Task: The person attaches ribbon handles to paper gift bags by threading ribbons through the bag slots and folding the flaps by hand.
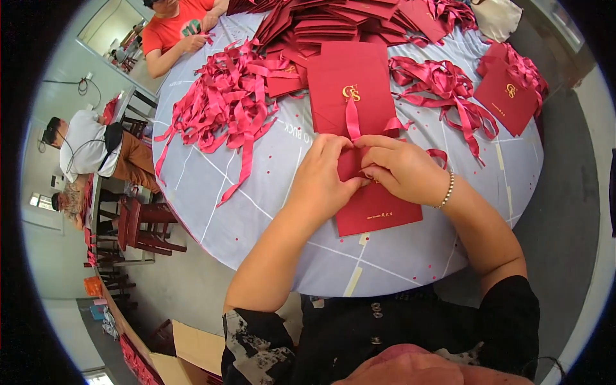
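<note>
A flat red paper bag with small gold print lies on the round table in front of me. Above it, and partly overlapping it, is another red bag bearing a gold emblem. A pink ribbon runs down the middle to my fingertips. My left hand is closed, its index finger and thumb pinching at the ribbon by the bag's upper edge. From the other side my right hand meets it, fingers bent and pinched together at the same spot. The ribbon's end is hidden under my fingers.
A heap of loose pink ribbons lies at left, a smaller ribbon pile at right. Stacked red bags fill the far side. A finished-looking bag with ribbons hangs near the right edge. A co-worker in orange sits far left.
</note>
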Tool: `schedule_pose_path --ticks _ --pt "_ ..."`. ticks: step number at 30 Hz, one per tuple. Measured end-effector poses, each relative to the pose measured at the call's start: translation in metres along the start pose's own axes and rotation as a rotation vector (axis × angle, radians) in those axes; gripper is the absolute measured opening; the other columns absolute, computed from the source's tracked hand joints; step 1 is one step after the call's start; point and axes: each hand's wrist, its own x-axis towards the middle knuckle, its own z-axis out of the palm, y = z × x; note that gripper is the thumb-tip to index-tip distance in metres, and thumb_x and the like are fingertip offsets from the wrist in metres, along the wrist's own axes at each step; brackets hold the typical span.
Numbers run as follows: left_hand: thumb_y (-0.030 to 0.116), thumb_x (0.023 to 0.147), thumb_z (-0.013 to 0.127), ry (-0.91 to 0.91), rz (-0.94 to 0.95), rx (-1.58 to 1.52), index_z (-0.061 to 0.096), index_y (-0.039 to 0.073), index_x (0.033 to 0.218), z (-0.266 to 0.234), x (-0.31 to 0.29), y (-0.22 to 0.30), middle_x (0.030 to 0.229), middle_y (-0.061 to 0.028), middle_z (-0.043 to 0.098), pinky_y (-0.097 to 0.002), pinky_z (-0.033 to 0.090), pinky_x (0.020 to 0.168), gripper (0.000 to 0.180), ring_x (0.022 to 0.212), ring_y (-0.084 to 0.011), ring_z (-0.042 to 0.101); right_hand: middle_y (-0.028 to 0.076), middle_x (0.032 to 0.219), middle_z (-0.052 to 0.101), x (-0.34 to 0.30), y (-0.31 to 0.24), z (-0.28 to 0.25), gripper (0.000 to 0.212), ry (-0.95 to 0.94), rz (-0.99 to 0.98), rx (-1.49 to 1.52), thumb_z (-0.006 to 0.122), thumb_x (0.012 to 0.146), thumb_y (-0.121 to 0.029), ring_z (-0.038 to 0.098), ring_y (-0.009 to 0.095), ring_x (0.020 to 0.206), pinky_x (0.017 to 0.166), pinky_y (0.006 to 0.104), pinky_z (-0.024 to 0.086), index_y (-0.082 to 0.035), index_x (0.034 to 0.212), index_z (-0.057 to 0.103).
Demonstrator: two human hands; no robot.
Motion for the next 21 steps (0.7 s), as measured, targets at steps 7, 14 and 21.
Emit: schedule_pose_path --ticks 7,14,21 --pt "0.012 0.064 0.087 0.04 0.003 -0.01 0.056 0.002 0.112 0.001 0.0 0.001 0.109 -0.0124 0.058 -0.0369 0.049 0.09 0.058 0.105 -0.0301 0.058 0.015 0.119 0.061 0.004 0.003 -0.001 0.005 0.018 -0.002 0.117 0.064 0.086 -0.007 0.065 0.033 0.095 0.081 0.0398 0.052 -0.003 0.088 0.065" --pt "0.011 0.064 0.086 -0.03 0.044 -0.043 0.058 0.002 0.108 0.0 0.001 -0.003 0.112 -0.0136 0.057 -0.0373 0.049 0.089 0.053 0.106 -0.0313 0.058 0.012 0.103 0.057 0.003 -0.001 -0.008 0.006 0.03 0.013 0.216 0.067 0.082 0.003 0.06 0.024 0.09 0.077 0.0319 0.049 0.0 0.088 0.067" --pt "0.006 0.071 0.081 -0.07 0.037 -0.163 0.058 -0.004 0.098 -0.004 0.002 -0.014 0.103 -0.0139 0.062 -0.0334 0.049 0.088 0.037 0.097 -0.0309 0.061 0.011 0.102 0.059 0.003 0.008 0.003 0.008 0.241 -0.076 0.09 0.069 0.082 0.002 0.061 0.022 0.085 0.074 0.0306 0.05 0.001 0.09 0.071"
